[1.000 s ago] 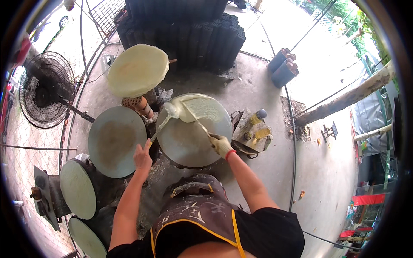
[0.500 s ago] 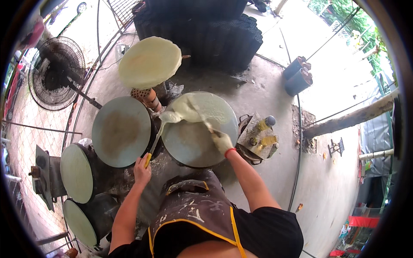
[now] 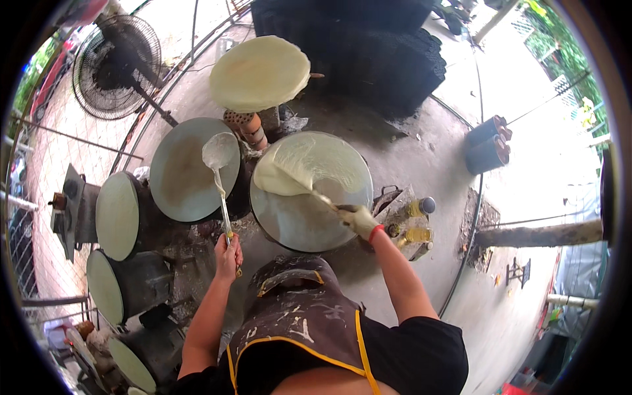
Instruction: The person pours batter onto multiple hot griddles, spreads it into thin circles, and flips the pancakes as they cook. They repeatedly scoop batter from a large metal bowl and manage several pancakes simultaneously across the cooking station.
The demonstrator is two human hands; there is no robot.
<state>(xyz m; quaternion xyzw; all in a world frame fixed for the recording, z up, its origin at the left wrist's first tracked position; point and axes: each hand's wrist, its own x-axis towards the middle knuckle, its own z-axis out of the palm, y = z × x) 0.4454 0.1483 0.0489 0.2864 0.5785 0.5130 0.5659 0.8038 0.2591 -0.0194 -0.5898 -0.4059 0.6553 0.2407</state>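
Note:
My left hand (image 3: pixel 227 255) is closed round the handle of a batter-coated ladle (image 3: pixel 218 151), its bowl over the bare round griddle (image 3: pixel 176 172) on the left. My right hand (image 3: pixel 357 220), in a pale glove with a red band at the wrist, grips a spreader (image 3: pixel 321 197) by its handle. The spreader's far end is in the pale batter (image 3: pixel 284 178) on the middle round griddle (image 3: pixel 296 224). Batter lies over that griddle's far half, thick at the left and thinly streaked to the right; the near part shows bare grey metal.
A stack of pale flat sheets (image 3: pixel 260 72) rests on a round stand beyond the griddles. More griddles carry pale sheets, such as the one (image 3: pixel 117 216) at left. Oil bottles (image 3: pixel 417 234) stand on the right. A fan (image 3: pixel 117 66) and dark briquettes (image 3: pixel 349 59) are farther off.
The ladle has lifted off the middle griddle and swung left over the other one. My right hand has shifted slightly right, and the batter is spread farther. The view has turned a little left.

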